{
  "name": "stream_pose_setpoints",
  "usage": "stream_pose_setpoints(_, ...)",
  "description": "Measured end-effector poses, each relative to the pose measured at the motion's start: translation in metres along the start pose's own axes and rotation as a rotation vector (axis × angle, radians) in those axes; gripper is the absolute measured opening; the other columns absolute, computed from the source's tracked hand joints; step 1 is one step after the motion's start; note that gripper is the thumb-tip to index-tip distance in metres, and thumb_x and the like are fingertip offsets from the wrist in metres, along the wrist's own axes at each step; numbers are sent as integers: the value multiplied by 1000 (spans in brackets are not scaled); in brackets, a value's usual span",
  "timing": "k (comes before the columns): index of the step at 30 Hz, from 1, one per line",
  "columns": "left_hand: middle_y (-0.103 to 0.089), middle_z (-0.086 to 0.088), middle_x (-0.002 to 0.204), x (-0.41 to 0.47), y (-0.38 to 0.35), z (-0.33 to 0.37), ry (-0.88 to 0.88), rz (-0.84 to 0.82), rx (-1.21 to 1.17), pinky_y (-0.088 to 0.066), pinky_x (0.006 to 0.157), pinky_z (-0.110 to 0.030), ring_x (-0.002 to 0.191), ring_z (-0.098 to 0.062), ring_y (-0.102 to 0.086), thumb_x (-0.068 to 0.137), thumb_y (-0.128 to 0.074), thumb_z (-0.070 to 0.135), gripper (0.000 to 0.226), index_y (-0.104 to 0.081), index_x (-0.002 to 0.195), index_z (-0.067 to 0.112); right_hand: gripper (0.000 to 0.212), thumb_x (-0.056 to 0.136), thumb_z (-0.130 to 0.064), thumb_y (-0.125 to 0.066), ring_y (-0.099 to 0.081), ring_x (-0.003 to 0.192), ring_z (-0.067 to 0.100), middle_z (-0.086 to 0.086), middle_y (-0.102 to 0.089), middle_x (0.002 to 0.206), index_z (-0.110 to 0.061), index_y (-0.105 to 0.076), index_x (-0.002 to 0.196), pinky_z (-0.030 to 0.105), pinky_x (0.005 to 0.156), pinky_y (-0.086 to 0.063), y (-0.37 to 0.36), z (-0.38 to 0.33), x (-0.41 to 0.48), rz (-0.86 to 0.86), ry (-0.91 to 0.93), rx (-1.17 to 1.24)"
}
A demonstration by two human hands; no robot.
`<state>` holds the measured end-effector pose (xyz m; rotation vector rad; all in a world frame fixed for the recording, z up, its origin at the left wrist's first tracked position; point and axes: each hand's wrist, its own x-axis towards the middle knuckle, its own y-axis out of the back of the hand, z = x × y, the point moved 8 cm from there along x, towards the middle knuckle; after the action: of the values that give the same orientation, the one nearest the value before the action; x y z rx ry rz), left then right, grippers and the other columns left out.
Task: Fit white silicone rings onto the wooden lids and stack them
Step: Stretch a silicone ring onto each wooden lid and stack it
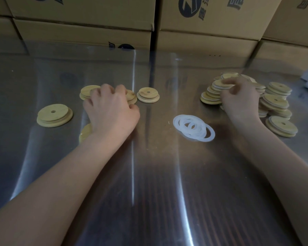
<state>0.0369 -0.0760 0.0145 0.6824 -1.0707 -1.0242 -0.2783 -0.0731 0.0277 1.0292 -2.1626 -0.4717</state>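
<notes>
On the bench (158, 174), your left grip (112, 107) is curling round a bare lid (132, 96); white rings (194, 127) are lying at centre; your right grip (240, 100) is holding a ringed lid (220, 85) at the pile (276, 102). Next, probably, that bare lid is needing a ring stretched on. The boxes (82, 34) behind are standing closed, contents unseen.

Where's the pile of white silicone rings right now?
Head view: the pile of white silicone rings lies on the shiny metal table, right of centre, nearer the right hand.
</notes>
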Motion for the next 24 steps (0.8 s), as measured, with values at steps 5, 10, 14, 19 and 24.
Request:
stream_pose_setpoints(5, -41, -19, 134, 2, -12, -9, 79, -142, 91, -32, 99, -54, 127, -45, -35, 88, -55, 36, 49, -46, 131, 15, 18, 88, -13, -59, -52, 60, -3, -7, -65, 76, -24, -73, 92, 8, 59, -38, -27, -32, -19, -275, 218, 1)
stream_pose_setpoints(10, -40, -21, 130, 3, -15, -10, 53, -158, 124, -38, 91, -51, 119, -46, -42, 89, -54, 25, 43, -43, 129, 11, 14, 86, -13, -65, -52, 67, -12, -19, -60, 76, -23, -74, 91, 3, 64, -36, -45, -48, -35, -448, 344, -68)
stream_pose_setpoints(14, -43, -20, 127, 4, -12, -9, 22, -118, 101, -38, 89, -49, 119, -45, -41, 89, -55, 18, 42, -48, 129, 11, 12, 83, -17, -69, -53, 71, -10, -17, -57, 82, -25, -74, 91, 1, 66, -35, -55, -51, -42, -554, 383, -156)
stream_pose_setpoints(19, -45, -17, 124, 2, -12, -2, -18, -96, 44, -39, 88, -45, 116, -42, -43, 87, -56, 16, 39, -52, 125, 13, 13, 80, -16, -71, -54, 74, -2, -14, -56, 86, -24, -75, 89, 3, 64, -35, -61, -48, -45, -598, 385, -233)
stream_pose_setpoints(24, -47, -13, 125, -3, -15, 9, -77, -96, 19, -37, 92, -46, 117, -40, -43, 89, -56, 19, 37, -55, 126, 20, 10, 81, -11, -70, -53, 72, -2, -13, -58, 85, -21, -74, 81, 5, 63, -36, -61, -48, -44, -582, 391, -234)
